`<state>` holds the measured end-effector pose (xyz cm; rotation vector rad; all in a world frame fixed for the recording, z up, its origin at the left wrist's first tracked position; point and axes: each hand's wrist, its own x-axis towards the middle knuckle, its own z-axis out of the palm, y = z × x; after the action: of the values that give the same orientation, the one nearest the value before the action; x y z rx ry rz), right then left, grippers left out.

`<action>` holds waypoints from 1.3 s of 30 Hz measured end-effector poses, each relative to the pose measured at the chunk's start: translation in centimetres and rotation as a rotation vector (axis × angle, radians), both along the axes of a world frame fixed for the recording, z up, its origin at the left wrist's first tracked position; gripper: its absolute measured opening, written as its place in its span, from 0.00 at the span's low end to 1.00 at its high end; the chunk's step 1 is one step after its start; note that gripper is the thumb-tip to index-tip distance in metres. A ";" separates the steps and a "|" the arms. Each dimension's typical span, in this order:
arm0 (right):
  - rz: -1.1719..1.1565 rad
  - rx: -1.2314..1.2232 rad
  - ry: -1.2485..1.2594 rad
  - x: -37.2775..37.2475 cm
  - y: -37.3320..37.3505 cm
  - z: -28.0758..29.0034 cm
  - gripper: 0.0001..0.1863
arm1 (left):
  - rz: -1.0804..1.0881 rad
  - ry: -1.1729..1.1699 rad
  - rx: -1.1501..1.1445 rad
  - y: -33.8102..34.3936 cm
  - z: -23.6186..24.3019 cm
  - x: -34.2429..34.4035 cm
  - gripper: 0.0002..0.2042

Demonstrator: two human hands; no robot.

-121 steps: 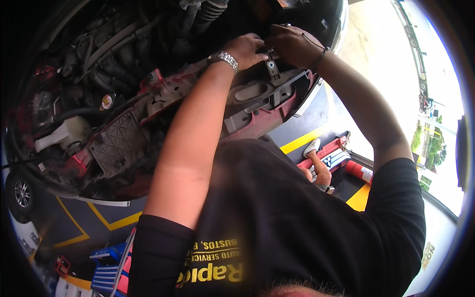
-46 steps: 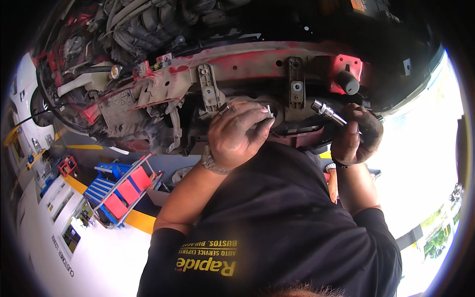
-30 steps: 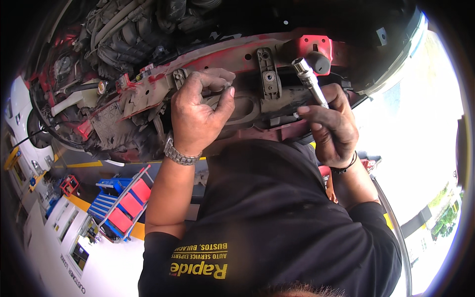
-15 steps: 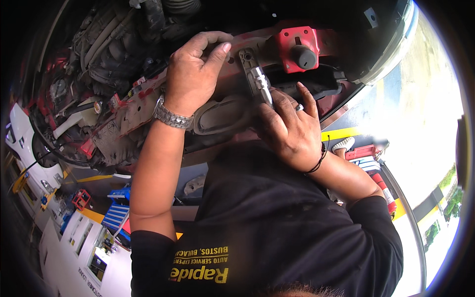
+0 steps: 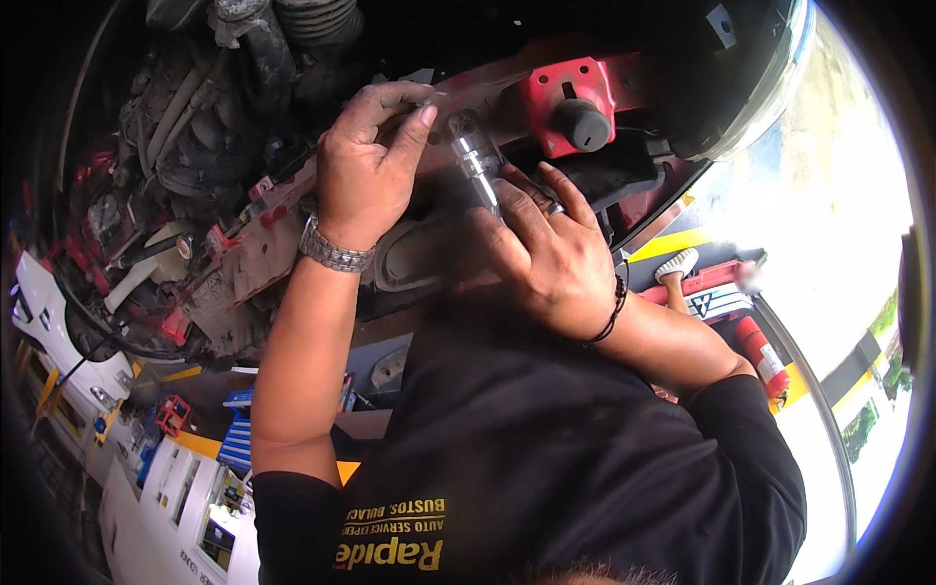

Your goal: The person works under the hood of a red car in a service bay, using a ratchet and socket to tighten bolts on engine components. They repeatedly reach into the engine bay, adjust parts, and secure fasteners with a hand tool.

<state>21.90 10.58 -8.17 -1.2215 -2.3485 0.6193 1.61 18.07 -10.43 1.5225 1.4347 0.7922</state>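
Observation:
My left hand (image 5: 369, 171), with a metal watch (image 5: 336, 246) on its wrist, is at the front cross panel (image 5: 478, 93) of a car's engine bay. Its thumb and forefinger come close together in a pinch; whatever lies between them is too small to make out. My right hand (image 5: 561, 239) wraps round a shiny chrome socket tool (image 5: 475, 161), whose socket end points up and left toward the panel. The rest of that tool is hidden under my fingers and slightly blurred. A red bracket (image 5: 575, 88) with a round black rubber bumper (image 5: 585, 127) stands right of the tool.
Dusty engine parts and hoses (image 5: 175, 127) fill the upper left. A headlamp (image 5: 770, 97) borders the bay at right. Blue tool trays (image 5: 237, 429) and a white car (image 5: 63, 322) are at left. A red fire extinguisher (image 5: 761, 356) and another person's foot (image 5: 677, 265) are at right.
Both hands and the socket tool have shifted slightly left in the view, as has the engine bay. The left pinch and the right grip stay much the same.

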 end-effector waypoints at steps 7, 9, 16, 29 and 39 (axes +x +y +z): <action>-0.015 0.129 0.061 0.4 -0.4 -1.2 0.19 | 0.029 -0.080 0.114 0.0 -0.4 -0.3 0.07; -0.024 0.116 0.075 0.5 -0.5 -1.4 0.18 | 0.006 -0.057 0.135 -0.3 -0.5 -0.1 0.08; -0.054 0.168 0.074 0.6 -0.4 -1.4 0.12 | -0.157 0.055 0.394 0.2 -1.0 0.0 0.09; -0.078 0.219 0.147 0.5 -0.4 -2.2 0.10 | -0.249 0.240 0.511 -0.1 -0.9 1.4 0.11; -0.059 0.256 0.167 0.7 -0.2 -2.7 0.09 | -0.270 0.308 0.509 -0.1 -1.0 1.7 0.12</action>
<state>22.56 10.35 -10.82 -1.0756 -2.1667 0.3716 3.28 17.97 -11.46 2.2549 1.2521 0.8186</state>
